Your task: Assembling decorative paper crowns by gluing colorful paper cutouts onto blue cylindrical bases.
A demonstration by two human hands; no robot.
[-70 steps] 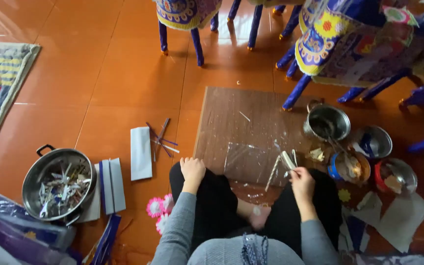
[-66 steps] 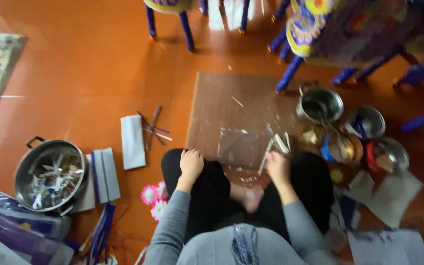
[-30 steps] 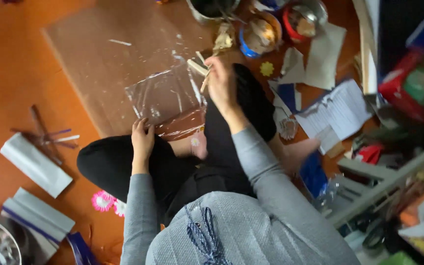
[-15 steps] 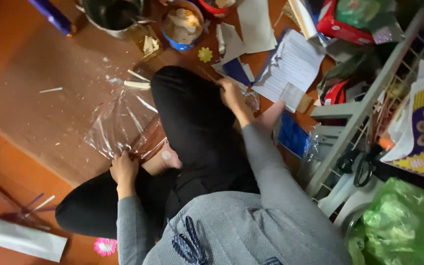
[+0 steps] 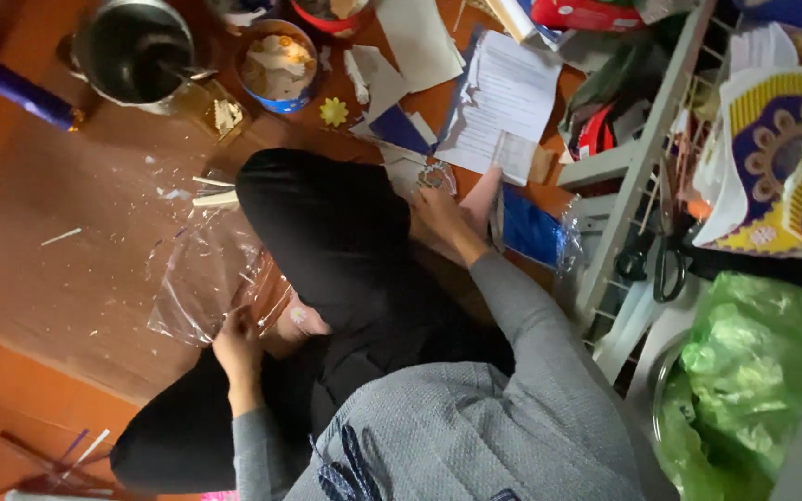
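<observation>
The right hand (image 5: 443,209) reaches out to the person's right, fingers (image 5: 489,186) stretched toward a small paper slip (image 5: 515,156) lying on the white sheet (image 5: 503,88); they touch its near edge, but whether they grip it I cannot tell. The slip lies just beyond the fingertips, far from the left hand (image 5: 237,345), which pinches the near corner of the clear plastic bag (image 5: 201,278) on the brown board (image 5: 67,241).
</observation>
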